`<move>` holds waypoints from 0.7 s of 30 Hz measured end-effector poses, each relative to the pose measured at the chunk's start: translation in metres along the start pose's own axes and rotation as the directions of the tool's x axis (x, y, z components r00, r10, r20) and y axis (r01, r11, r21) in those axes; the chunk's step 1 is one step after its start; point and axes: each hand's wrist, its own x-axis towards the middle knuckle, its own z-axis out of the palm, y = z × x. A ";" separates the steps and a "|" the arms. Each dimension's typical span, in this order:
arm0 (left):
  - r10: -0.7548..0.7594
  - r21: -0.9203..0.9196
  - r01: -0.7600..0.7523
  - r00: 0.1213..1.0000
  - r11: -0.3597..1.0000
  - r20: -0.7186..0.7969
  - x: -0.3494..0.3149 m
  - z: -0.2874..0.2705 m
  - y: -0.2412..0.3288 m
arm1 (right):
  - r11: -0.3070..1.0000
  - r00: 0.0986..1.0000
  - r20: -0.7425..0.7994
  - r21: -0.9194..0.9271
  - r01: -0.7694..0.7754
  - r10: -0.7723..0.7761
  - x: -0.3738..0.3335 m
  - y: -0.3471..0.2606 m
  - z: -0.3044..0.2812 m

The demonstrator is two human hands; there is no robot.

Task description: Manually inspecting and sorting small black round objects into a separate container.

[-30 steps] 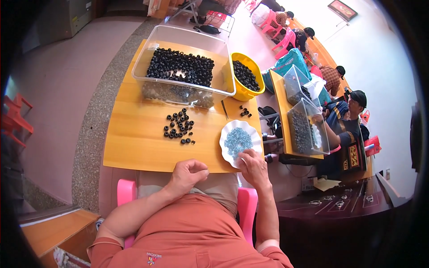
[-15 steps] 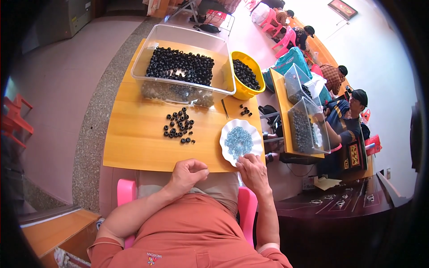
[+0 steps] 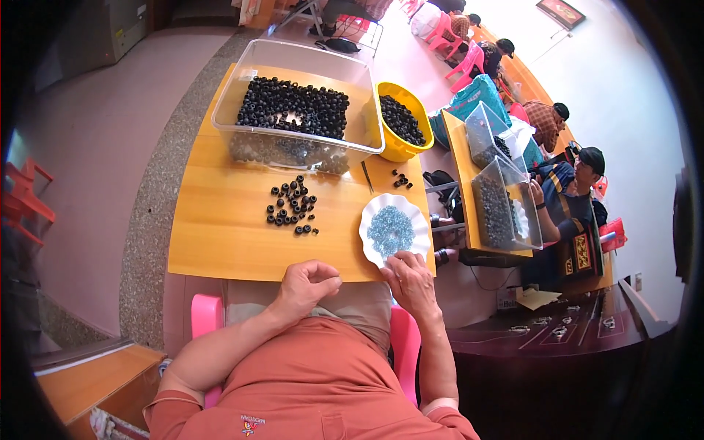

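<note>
My left hand (image 3: 311, 289) rests at the table's front edge with thumb and fingers pinched together; anything between them is too small to make out. At the near rim of a white scalloped dish (image 3: 419, 248), my right hand (image 3: 412, 281) has its fingers curled and drawn together. Its fingertips overlap the dish's edge, and what they hold is hidden. Small pale blue transparent beads (image 3: 391, 231) fill the middle of the dish. To the left, a loose group of round black parts with holes (image 3: 291, 202) lies on the wooden table (image 3: 220, 235).
A clear plastic bin (image 3: 352, 155) of black parts stands at the back, beside a yellow tub (image 3: 402, 150) of similar pieces. A thin dark tool (image 3: 367, 177) and several tiny black parts (image 3: 401, 178) lie between. A co-worker (image 3: 568, 194) sits right, by clear boxes (image 3: 506, 205).
My right hand has shifted slightly left along the dish's near rim. My left hand stays pinched in place. The co-worker at right has raised a hand.
</note>
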 end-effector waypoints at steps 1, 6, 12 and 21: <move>-0.002 -0.001 0.002 1.000 1.000 0.001 0.000 0.000 0.001 | 1.000 1.000 -0.015 0.023 -0.015 0.015 -0.001 0.001 0.001; 0.005 -0.012 -0.005 1.000 1.000 0.009 0.001 -0.001 -0.001 | 0.998 0.991 -0.128 -0.060 0.021 -0.029 -0.001 -0.001 -0.001; 0.009 -0.001 -0.009 1.000 1.000 0.010 0.001 -0.001 -0.002 | 0.986 0.997 -0.004 -0.148 -0.073 0.073 -0.001 -0.001 -0.003; -0.001 0.004 0.001 1.000 1.000 0.008 0.000 -0.001 -0.001 | 0.991 0.997 -0.013 -0.111 -0.071 0.070 -0.001 -0.001 -0.003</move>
